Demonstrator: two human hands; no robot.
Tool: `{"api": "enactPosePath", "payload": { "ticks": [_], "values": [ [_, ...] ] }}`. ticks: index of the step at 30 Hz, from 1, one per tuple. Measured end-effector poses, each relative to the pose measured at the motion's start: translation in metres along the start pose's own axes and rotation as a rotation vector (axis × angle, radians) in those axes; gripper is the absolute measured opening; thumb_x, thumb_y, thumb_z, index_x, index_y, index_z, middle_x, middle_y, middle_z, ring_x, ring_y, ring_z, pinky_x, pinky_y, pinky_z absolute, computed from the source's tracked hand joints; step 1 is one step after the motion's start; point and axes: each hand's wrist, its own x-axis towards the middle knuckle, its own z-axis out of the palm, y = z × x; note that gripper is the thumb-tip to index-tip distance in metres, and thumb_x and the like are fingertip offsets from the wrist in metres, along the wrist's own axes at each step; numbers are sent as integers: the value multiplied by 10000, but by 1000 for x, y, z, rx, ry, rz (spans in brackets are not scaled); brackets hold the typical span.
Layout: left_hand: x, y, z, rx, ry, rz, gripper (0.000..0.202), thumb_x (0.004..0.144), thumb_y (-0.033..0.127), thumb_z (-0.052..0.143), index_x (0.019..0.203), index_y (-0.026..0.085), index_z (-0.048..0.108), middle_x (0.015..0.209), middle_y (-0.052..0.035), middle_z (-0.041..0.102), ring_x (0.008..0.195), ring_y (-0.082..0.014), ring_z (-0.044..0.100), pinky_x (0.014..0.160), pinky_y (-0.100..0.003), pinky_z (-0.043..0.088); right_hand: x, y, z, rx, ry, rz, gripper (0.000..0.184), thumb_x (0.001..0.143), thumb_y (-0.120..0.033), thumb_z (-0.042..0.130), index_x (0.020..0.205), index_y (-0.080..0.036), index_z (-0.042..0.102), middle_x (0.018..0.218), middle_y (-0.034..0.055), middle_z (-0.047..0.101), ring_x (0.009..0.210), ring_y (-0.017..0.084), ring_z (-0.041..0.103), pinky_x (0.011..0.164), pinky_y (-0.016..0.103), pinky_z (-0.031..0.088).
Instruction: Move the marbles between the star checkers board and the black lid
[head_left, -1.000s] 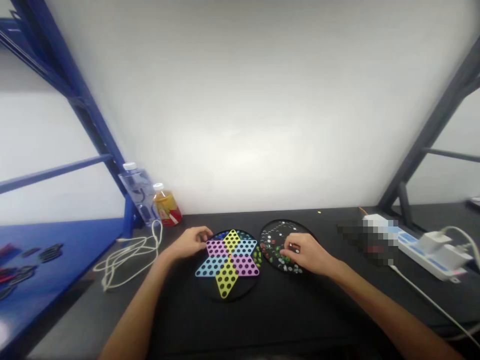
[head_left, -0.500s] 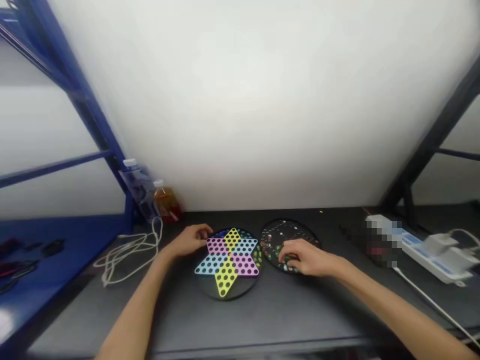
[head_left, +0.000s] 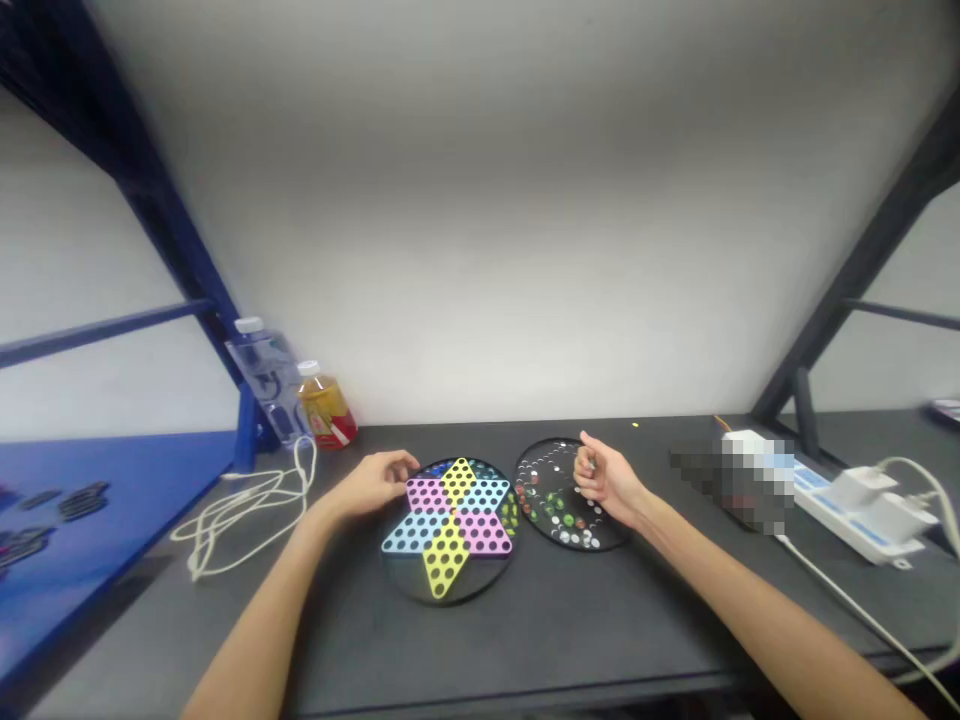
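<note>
A Chinese checkers board (head_left: 447, 545) with a yellow, pink and blue star of holes lies flat on the dark table; blue, green and yellow marbles (head_left: 510, 515) show around the star along its rim. My left hand (head_left: 379, 480) has bent fingers at the board's upper left edge, with the fingertips partly hidden. To the right, a round black-rimmed tray (head_left: 556, 455) holds red, green and clear marbles (head_left: 568, 521). Over that tray's right side, my right hand (head_left: 609, 482) is turned palm-inward with curled fingers closed on a small greenish marble (head_left: 592, 463).
A tied white cable (head_left: 251, 510) lies left of my left arm. Behind it stand a clear bottle (head_left: 266, 375) and an orange drink bottle (head_left: 325, 405). On the right are a white power strip (head_left: 832, 505) with plugs and a blurred dark object (head_left: 739, 485). A white wall rises behind.
My right hand has lifted from among the marbles in the tray and turned, its curled fingers now facing left. The left hand stays at the board's edge. The view has shifted slightly.
</note>
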Motion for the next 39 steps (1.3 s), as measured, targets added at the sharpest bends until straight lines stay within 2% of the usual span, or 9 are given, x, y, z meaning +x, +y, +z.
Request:
{"api": "enactPosePath", "payload": {
  "ticks": [3,6,13,17,24,27,30,34,39],
  "values": [
    [0,-1,0,7,-3,-2,361,680,335,589,999,183,660,837,-21,657,652,-152,591,586,-245,466,-8,1,0,-282,49,-89,553,828,-604,534,526,-213,287,460,-77,238,412,67,167,400,229,118],
    [0,-2,1,6,6,-2,353,682,336,590,993,186,663,833,-20,656,648,-152,589,583,-246,462,-26,-6,1,-738,-63,-277,520,833,-535,579,478,-173,466,436,-32,414,435,82,326,450,235,232],
    [0,-2,1,7,6,-4,335,688,331,591,984,192,663,835,-18,654,645,-151,584,580,-245,457,-51,-24,11,-1176,-397,-342,229,820,-367,628,922,-223,774,742,35,730,631,155,618,627,244,408],
    [1,-2,1,5,1,-2,346,685,334,589,988,187,664,832,-21,654,640,-154,582,572,-247,451,-45,-21,14,-1081,-443,-303,180,778,-310,656,879,-223,777,710,27,709,629,155,607,640,251,421],
    [3,-5,1,21,-2,2,346,694,335,590,997,183,661,840,-25,656,650,-157,585,595,-255,457,-19,-8,1,-124,-55,-105,265,812,-438,574,791,-180,628,468,-97,249,410,72,153,388,208,153],
    [3,-6,0,7,-1,7,348,702,353,589,1000,190,663,841,-24,659,665,-164,595,589,-253,461,-12,-3,-4,-20,42,-47,435,832,-519,529,560,-207,395,463,-95,200,405,68,124,386,226,119],
    [3,-6,0,-3,-2,10,352,705,363,585,1005,194,663,834,-20,659,668,-165,601,593,-253,466,-20,-1,-6,-411,131,-121,544,838,-572,524,502,-218,285,423,-75,243,393,69,193,416,245,157],
    [3,-5,0,4,3,-7,357,693,368,589,996,197,665,831,-24,655,670,-164,598,583,-249,469,-50,-9,-3,-1153,69,-280,470,929,-494,439,592,-177,518,559,4,547,544,129,494,548,249,297],
    [1,-4,-2,-32,-29,-19,376,692,373,590,1021,199,649,835,-21,650,631,-158,590,530,-246,465,-80,-11,15,-1676,40,-156,358,984,-432,355,864,-192,591,777,84,678,713,215,645,610,265,341]
  ]
}}
